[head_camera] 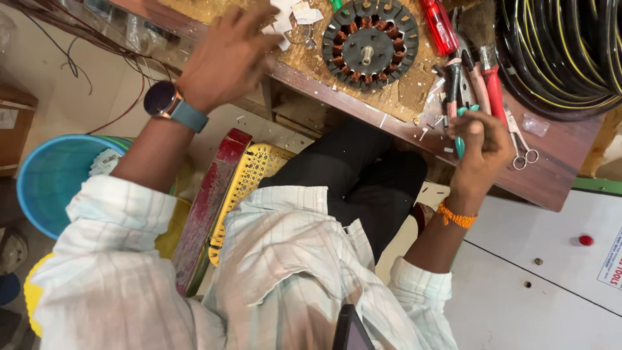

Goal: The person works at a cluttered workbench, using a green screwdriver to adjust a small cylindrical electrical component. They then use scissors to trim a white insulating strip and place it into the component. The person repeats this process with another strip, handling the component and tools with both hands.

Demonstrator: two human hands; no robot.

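Motor stator sits flat on the bench, between the hands; left hand, fingers spread and empty, is nearer. Right hand is closed round a teal-handled tool, just below the stator's right.

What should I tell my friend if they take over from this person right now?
Left hand: open, fingers spread, over the bench edge near white paper scraps; it holds nothing that shows.
Right hand: closed grip on a small teal-handled tool, at the bench's front edge beside the pliers and scissors.
The round motor stator with copper windings lies flat on the bench, between the hands, untouched.
A red-handled screwdriver and black cable coil lie to the right.
Done: windings sit in the stator slots. What is left cannot be told from here.
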